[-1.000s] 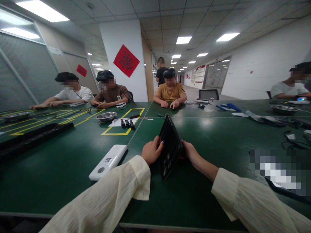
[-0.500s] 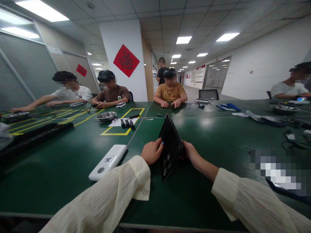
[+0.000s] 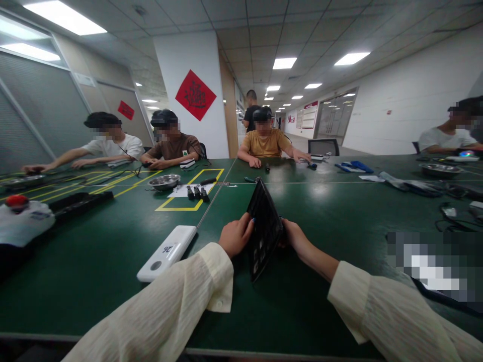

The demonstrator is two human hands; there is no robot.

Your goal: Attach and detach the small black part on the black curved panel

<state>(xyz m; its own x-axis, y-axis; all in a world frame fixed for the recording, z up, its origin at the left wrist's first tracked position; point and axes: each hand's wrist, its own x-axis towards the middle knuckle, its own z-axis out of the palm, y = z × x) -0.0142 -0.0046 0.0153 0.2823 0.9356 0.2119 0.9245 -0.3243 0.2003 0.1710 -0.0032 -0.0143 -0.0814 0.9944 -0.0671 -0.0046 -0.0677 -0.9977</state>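
A long black tray (image 3: 264, 226) stands on its edge on the green table (image 3: 113, 271), running away from me. My left hand (image 3: 234, 236) grips its left side, fingers curled over the top rim. Against the tray's right side lies my right hand (image 3: 296, 239), with fingers wrapped around it. Both arms wear cream sleeves.
A white power bank (image 3: 168, 252) lies left of my left hand. Farther off sit a metal bowl (image 3: 165, 180), small black parts (image 3: 197, 191) inside yellow tape lines, and a long black tray (image 3: 81, 200). Several people sit around the table. Cables and gear (image 3: 449, 208) lie right.
My hands and the tray have barely moved. A white object with a red top has come in at the left edge. The person in the yellow shirt has reached one arm sideways.
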